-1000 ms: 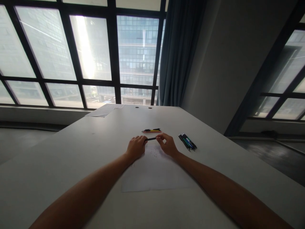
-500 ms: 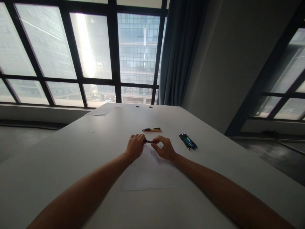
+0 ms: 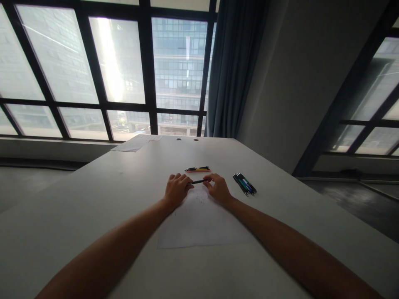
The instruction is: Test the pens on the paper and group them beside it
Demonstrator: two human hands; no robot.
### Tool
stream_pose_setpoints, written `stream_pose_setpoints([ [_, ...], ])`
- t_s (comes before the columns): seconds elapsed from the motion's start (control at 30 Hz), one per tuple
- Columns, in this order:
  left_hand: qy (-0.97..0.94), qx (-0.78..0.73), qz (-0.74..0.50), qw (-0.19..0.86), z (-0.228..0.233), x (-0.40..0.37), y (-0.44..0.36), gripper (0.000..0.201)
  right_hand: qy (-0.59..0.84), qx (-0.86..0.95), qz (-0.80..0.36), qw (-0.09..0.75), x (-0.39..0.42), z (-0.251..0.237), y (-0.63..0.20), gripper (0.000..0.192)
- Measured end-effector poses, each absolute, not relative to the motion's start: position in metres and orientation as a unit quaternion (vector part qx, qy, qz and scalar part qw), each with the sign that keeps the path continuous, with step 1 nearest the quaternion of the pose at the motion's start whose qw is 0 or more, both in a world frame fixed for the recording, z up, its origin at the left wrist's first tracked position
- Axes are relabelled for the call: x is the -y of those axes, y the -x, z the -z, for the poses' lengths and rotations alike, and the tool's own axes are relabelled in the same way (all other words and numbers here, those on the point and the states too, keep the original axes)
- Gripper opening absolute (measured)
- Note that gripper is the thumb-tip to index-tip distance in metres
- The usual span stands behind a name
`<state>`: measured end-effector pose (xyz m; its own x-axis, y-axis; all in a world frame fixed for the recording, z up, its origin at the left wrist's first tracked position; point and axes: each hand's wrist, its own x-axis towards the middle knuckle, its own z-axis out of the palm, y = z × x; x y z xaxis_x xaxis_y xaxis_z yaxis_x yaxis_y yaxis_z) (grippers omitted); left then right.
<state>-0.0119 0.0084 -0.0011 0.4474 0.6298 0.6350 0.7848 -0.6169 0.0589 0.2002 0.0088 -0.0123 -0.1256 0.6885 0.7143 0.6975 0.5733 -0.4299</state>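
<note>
A slim black pen lies sideways between my two hands, just above the paper. My left hand is closed on its left end, the fingers bent around it. With thumb and fingertips, my right hand pinches the right end. Under both hands is a white sheet of paper with small scribbles near its top. Beyond the hands lies a little group of pens, yellow, orange and black. To the right of my right hand, several dark pens with green and blue parts lie side by side.
The white table stretches toward the windows. More papers rest at its far left edge, and two dark round holes sit near the far end. A blue curtain hangs behind the table.
My right hand has shifted right along the pen, so more of the pen shows between my hands. My left hand has stayed almost in place.
</note>
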Motion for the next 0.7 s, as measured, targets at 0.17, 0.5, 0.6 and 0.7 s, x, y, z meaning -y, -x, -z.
stream_pose_setpoints([
  [0.17, 0.851, 0.403, 0.289, 0.172, 0.000, -0.007, 0.011, 0.025, 0.435, 0.762, -0.032, 0.478, -0.006, 0.007, -0.197, 0.015],
  [0.5, 0.884, 0.381, 0.227, 0.148, -0.002, 0.000, 0.005, 0.023, 0.454, 0.771, -0.126, 0.428, 0.002, 0.005, -0.191, 0.062],
  [0.6, 0.887, 0.377, 0.221, 0.147, -0.001, -0.001, 0.008, 0.023, 0.441, 0.784, -0.146, 0.412, 0.001, 0.006, -0.192, 0.056],
  [0.7, 0.892, 0.369, 0.213, 0.150, 0.000, -0.001, 0.009, 0.024, 0.427, 0.790, -0.160, 0.409, 0.001, 0.005, -0.192, 0.050],
])
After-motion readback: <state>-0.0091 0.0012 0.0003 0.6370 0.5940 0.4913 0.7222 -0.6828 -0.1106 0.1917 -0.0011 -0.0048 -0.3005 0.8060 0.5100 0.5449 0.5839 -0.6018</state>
